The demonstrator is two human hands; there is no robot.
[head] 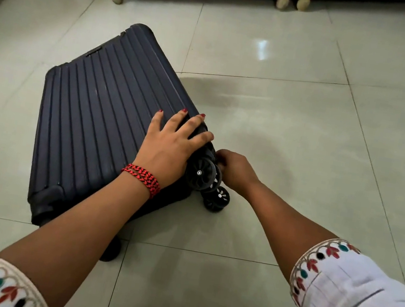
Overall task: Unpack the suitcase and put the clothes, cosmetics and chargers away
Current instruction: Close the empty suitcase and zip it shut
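1. On the tiled floor [305, 143], in the head view, the navy suitcase [99, 120] is found lying flat and closed. Nothing is unpacked yet, so the whole task is judged to remain.
2. The left hand [173, 143] is spread flat and pressed on the shell by the wheels [199, 173].
3. The right hand [233, 169] is curled at the side seam — whether anything is pinched there cannot be told.

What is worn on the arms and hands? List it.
The left hand has red nail polish and a red-and-black braided thread bracelet round the wrist. The right hand shows nothing worn. The left sleeve and right sleeve are white, cuffs embroidered with red leaves and teal and black dots.
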